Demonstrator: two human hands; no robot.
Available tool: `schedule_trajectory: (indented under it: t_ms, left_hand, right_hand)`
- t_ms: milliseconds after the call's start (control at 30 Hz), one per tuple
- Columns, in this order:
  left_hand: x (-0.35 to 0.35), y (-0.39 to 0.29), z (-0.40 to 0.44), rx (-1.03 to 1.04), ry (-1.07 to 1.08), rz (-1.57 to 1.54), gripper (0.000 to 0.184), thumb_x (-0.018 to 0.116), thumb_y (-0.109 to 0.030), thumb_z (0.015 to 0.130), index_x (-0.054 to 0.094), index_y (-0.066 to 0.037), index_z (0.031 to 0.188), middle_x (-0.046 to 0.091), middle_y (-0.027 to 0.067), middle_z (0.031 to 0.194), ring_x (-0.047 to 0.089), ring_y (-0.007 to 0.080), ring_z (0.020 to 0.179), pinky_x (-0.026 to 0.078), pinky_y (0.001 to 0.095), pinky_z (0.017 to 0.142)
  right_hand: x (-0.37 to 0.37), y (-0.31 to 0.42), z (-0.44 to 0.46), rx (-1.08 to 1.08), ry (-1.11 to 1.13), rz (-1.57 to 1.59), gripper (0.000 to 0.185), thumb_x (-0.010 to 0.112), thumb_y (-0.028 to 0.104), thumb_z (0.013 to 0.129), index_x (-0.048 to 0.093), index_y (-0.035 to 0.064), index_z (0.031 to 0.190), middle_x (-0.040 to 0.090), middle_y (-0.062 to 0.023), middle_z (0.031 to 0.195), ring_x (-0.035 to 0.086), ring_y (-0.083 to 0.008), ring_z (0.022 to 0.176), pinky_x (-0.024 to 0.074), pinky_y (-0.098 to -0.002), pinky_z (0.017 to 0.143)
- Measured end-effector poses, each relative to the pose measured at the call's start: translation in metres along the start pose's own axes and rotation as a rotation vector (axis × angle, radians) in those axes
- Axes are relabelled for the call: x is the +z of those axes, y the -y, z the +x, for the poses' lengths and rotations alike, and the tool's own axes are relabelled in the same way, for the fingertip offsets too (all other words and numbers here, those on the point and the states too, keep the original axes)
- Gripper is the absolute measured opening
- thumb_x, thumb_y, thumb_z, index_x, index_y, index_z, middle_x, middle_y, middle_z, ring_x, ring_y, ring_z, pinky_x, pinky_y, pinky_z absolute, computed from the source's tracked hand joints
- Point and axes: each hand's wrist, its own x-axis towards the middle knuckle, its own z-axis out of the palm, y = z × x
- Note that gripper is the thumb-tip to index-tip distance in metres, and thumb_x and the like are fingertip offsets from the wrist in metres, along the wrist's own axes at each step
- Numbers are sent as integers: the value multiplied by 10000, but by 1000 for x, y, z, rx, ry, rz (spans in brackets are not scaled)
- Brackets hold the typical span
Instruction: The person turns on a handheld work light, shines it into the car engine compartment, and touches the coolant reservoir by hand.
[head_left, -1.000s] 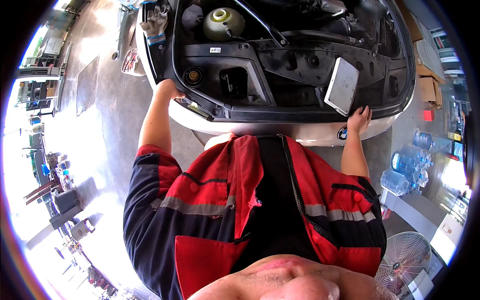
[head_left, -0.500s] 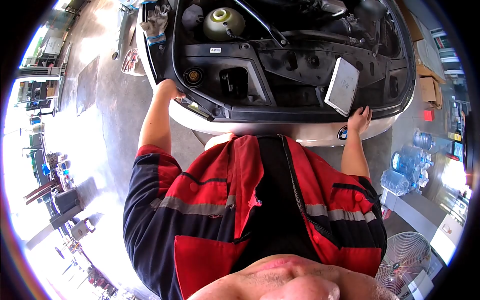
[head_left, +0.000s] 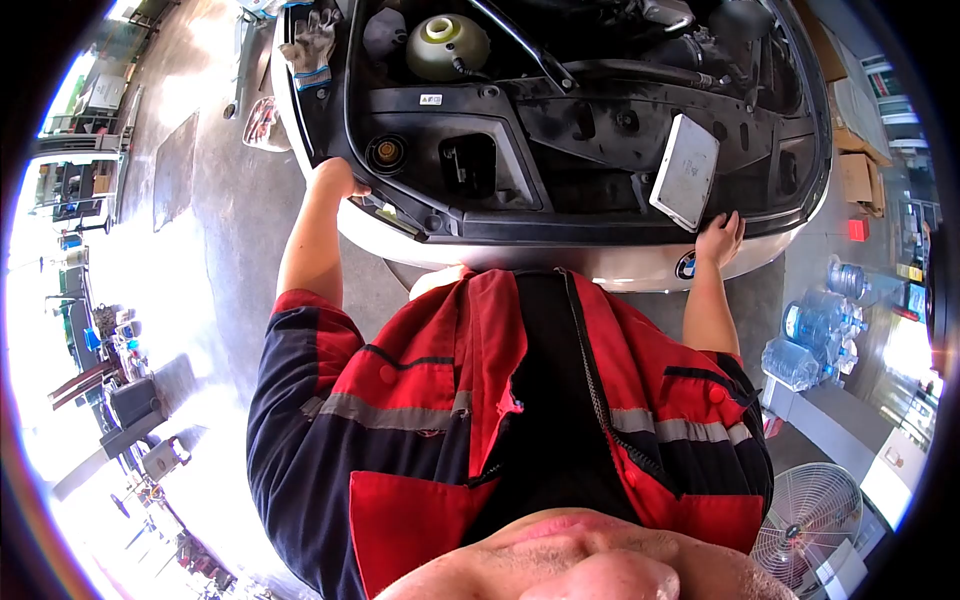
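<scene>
Both hands rest at the front edge of a white car's engine bay point(head_left: 600, 110). My left hand point(head_left: 338, 181) lies on the front left corner, near a round opening with a gold-coloured centre point(head_left: 387, 153). Its fingers show only in part, with one stretched inward; nothing is seen in it. My right hand point(head_left: 718, 238) lies on the front edge beside the round BMW badge point(head_left: 686, 265), fingers slightly apart and holding nothing. Just above it, a flat, light grey rectangular object point(head_left: 686, 170) lies tilted on the black trim. I cannot tell whether the fingers touch it.
A pale round reservoir point(head_left: 448, 50) and a black strut point(head_left: 520, 45) are farther back. Work gloves point(head_left: 312, 48) lie on the left fender. Large water bottles point(head_left: 815, 325), a floor fan point(head_left: 805, 525) and cardboard boxes point(head_left: 858, 182) stand at the right.
</scene>
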Motion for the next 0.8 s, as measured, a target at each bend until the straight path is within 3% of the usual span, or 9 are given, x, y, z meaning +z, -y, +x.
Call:
schedule_trajectory:
  t_ms: [133,333,800]
  left_hand:
    - [-1,0,-3,-9,-10,-25,648,831,-594,666,752,-69,1038,726,128,1054,678,311,1044,524,378,887]
    - [0,1,-5,0,-31,-50,625,838,-578,663,758,-64,1009,731,132,1023,688,307,1016,529,380,874]
    - [3,3,-4,36,-74,-53,593,848,-553,660,763,-60,979,736,132,968,699,303,970,533,378,843]
  right_hand:
    - [2,-2,0,-23,-19,-42,467,453,388,990,523,157,1391,421,-110,1508,397,-307,1380,316,-427,1125]
    - [0,0,0,-1,-2,-3,456,461,371,991,530,149,1383,409,-110,1517,367,-291,1404,279,-435,1145]
    - [-3,4,-1,-7,-17,2,450,469,360,985,548,133,1367,423,-126,1505,383,-304,1392,292,-426,1142]
